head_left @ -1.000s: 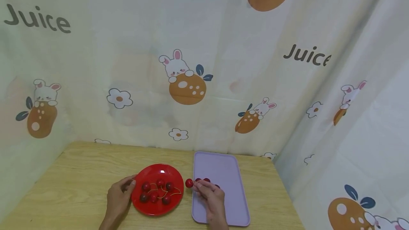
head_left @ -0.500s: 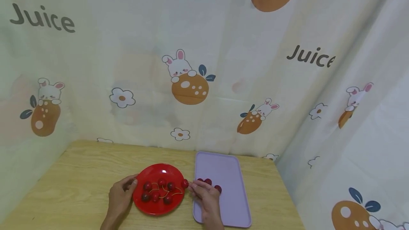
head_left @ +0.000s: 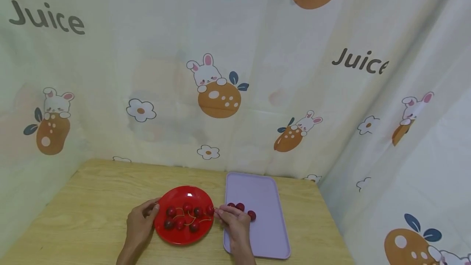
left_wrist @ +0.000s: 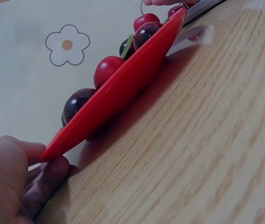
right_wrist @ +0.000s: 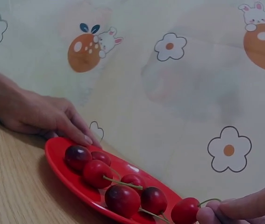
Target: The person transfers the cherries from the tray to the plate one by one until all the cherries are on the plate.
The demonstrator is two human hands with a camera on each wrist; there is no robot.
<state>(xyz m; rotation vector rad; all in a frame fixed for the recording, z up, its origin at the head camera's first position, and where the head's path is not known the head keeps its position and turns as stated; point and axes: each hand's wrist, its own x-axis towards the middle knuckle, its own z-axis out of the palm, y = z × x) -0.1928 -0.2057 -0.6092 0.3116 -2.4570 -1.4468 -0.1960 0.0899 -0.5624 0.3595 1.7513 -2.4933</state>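
A red plate (head_left: 176, 196) bears several dark and bright red cherries (right_wrist: 122, 201) with green stems. My left hand (head_left: 140, 222) pinches the plate's left rim, thumb above and fingers beneath, as the left wrist view shows. By its thin stem, my right hand (head_left: 236, 225) holds one bright red cherry (right_wrist: 185, 211) between thumb and fingers. That cherry is at the plate's right rim, inside it in the head view; whether it touches the plate I cannot tell. Behind my right hand, a few more cherries (head_left: 252, 215) lie on a lilac tray (head_left: 266, 236).
The plate and tray stand side by side on a light wooden table (head_left: 103, 199), with a narrow gap between them. A pale curtain (head_left: 165, 72) printed with rabbits, fruit and flowers hangs behind the table and along both sides.
My right hand has moved left from over the tray, bringing the held cherry from the gap to the plate's right rim. My left hand has kept its grip on the plate.
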